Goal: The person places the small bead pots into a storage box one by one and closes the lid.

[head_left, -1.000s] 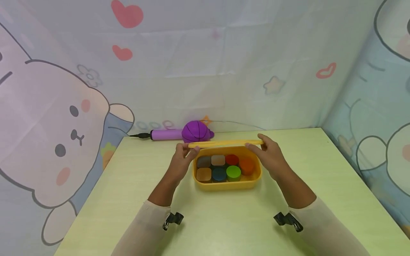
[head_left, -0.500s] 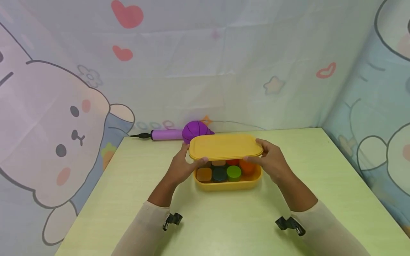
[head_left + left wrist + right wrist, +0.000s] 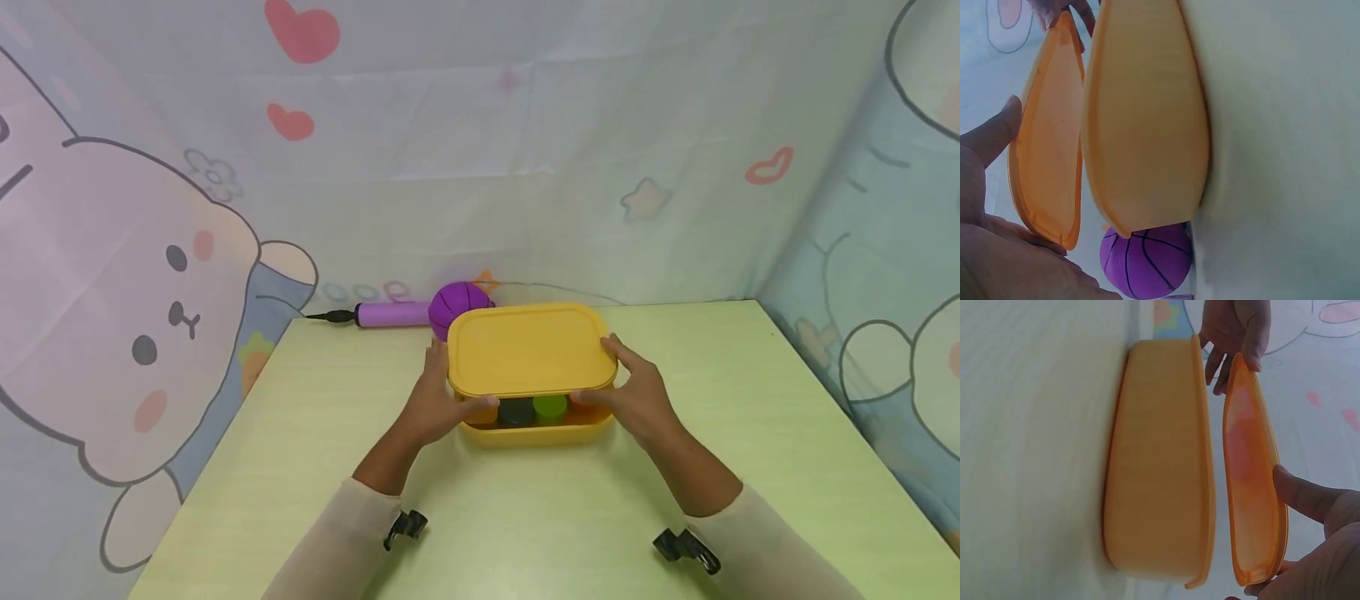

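Note:
Both hands hold a yellow lid (image 3: 531, 350) above an oblong yellow plastic box (image 3: 536, 437). At the lid's left end, my left hand (image 3: 437, 402) has its thumb on the near edge and its fingers along the side. My right hand (image 3: 639, 393) grips the other end the same way. A gap separates lid (image 3: 1050, 137) and box rim in both wrist views, and the lid slants with its near edge lower. Inside the box a green-topped round piece (image 3: 550, 407) and a dark one (image 3: 516, 410) show; the lid hides most other contents.
Behind the box lie a purple toy basketball (image 3: 453, 305) and a lilac hand pump (image 3: 393, 314) with a black nozzle. The pale table (image 3: 540, 525) meets a cartoon-printed cloth (image 3: 450, 167) at the back. A small black clip (image 3: 686, 550) sits at each cuff.
The lid, held edge-on at first, has tilted so its top faces the head camera. Its near edge has come down toward the box, covering more of the pieces. Both hands have kept their hold.

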The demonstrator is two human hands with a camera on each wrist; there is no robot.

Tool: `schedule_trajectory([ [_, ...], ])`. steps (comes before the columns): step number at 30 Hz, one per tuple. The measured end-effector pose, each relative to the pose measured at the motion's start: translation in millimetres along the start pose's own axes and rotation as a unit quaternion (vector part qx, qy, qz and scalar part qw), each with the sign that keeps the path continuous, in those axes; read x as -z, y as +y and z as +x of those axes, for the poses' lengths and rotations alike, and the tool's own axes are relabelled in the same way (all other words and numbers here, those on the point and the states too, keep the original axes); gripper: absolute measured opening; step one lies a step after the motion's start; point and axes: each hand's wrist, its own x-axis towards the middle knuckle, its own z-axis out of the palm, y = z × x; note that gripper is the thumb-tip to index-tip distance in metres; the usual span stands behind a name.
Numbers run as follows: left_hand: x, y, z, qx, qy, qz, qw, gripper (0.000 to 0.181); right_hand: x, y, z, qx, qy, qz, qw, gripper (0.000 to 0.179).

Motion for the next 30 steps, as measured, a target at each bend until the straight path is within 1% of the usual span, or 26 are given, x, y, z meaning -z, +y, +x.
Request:
schedule_trajectory([
  [3, -6.5, -3.2, -2.9, 0.008, -0.005, 0.004, 1.0, 0.133, 0.0, 5.3, -3.5, 0.001, -0.006, -0.006, 1.0, 0.111],
  [6, -13.8, -7.6, -4.1, 0.019, -0.017, 0.007, 0.9996, 0.133, 0.9, 10.9, -7.6, 0.0, -0.007, -0.013, 0.9999, 0.109],
  [10, -20.4, -11.7, -5.7, 0.022, -0.033, 0.009, 0.9992, 0.132, 2.0, 18.1, -11.9, -0.009, -0.017, -0.028, 0.9994, 0.107],
  [14, -22.3, -12.0, -10.7, 0.035, -0.04, 0.014, 0.9985, 0.133, 1.8, 23.6, -14.8, -0.01, -0.029, -0.045, 0.9985, 0.102],
  [17, -22.9, -12.2, -14.2, 0.046, -0.052, 0.023, 0.9973, 0.134, 1.6, 27.0, -17.7, -0.01, -0.032, -0.055, 0.9979, 0.098],
  [21, -22.6, -12.7, -17.1, 0.048, -0.062, 0.04, 0.9961, 0.136, -0.2, 30.9, -20.0, -0.011, -0.036, -0.057, 0.9977, 0.094],
  [30, -25.3, -16.9, -17.5, 0.054, -0.065, 0.055, 0.9949, 0.133, -1.7, 36.9, -19.7, -0.004, -0.036, -0.056, 0.9978, 0.092],
])
